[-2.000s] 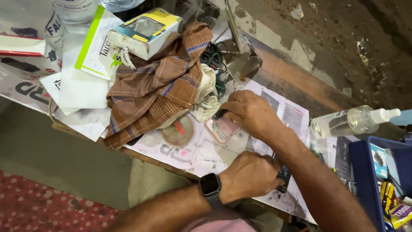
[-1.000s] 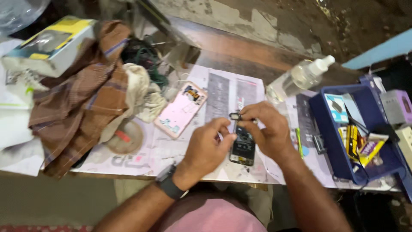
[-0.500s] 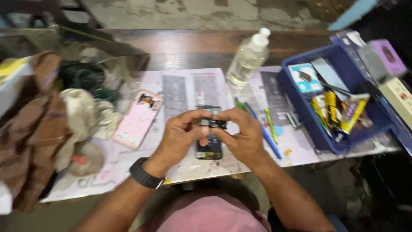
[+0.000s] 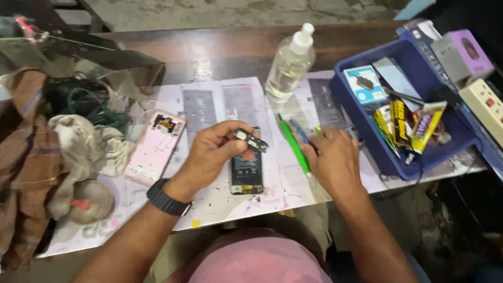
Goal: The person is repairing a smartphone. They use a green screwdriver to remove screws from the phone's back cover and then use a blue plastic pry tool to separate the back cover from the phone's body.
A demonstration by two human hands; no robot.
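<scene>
My left hand (image 4: 212, 152) pinches a small dark flat part (image 4: 250, 139) above an opened phone (image 4: 247, 172) that lies face down on the paper-covered table (image 4: 220, 204). My right hand (image 4: 334, 161) rests palm down at the right of the phone, its fingers over the ends of a green tool (image 4: 294, 147) and a blue tool (image 4: 299, 131); whether it grips one I cannot tell. A pink phone back cover (image 4: 155, 148) lies left of my left hand.
A clear plastic bottle (image 4: 290, 64) stands behind the tools. A blue tray (image 4: 361, 112) of small packets and tubes sits at the right, a white power strip (image 4: 484, 104) beyond it. Crumpled cloths (image 4: 78, 152), a checked rag (image 4: 23, 173) and tangled wires (image 4: 78, 102) fill the left.
Both hands were together on the phone. Now the left hand has lifted a small dark part off it and the right hand has moved right onto the tools.
</scene>
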